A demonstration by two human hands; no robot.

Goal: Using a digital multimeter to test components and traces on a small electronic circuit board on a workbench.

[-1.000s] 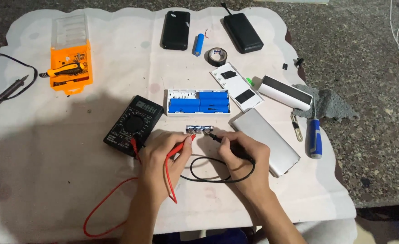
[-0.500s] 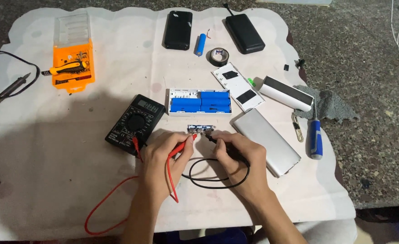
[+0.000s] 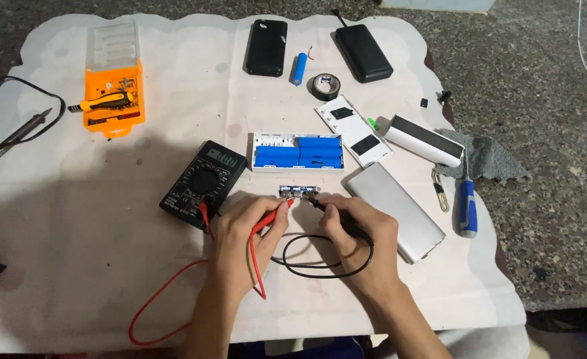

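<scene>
**Ana:** Circuit board (image 3: 299, 192), small and blue, sits dead centre on the bench (image 3: 74, 266), just at six o'clock from the open white battery case (image 3: 298, 151) with its blue cells. Both probes are on it.

**Ben:** Left hand (image 3: 243, 236) is clenched round the red probe (image 3: 271, 216), tip angled toward two o'clock onto the board's left end. Right hand (image 3: 353, 233) grips the black probe (image 3: 320, 203), tip pointing toward ten o'clock at the right end.

**Ana:** Multimeter (image 3: 204, 183) lies at nine o'clock from the board, red lead (image 3: 167, 292) looping off toward seven, black lead (image 3: 320, 266) coiled between the wrists.

**Ben:** Risk, as I judge it: that board looks loose, nothing pinning it. Push too hard with either tip and it could skate or flip.

**Ana:** And the tips are close together. A slip might bridge neighbouring contacts.

**Ben:** The red lead crosses under the left wrist too; a tug could drag the multimeter.

**Ana:** Silver power bank (image 3: 394, 211) lies just beside the right hand at three o'clock, blue-handled screwdriver (image 3: 466, 206) beyond it. An elbow nudge there could jolt the probe off.
</scene>
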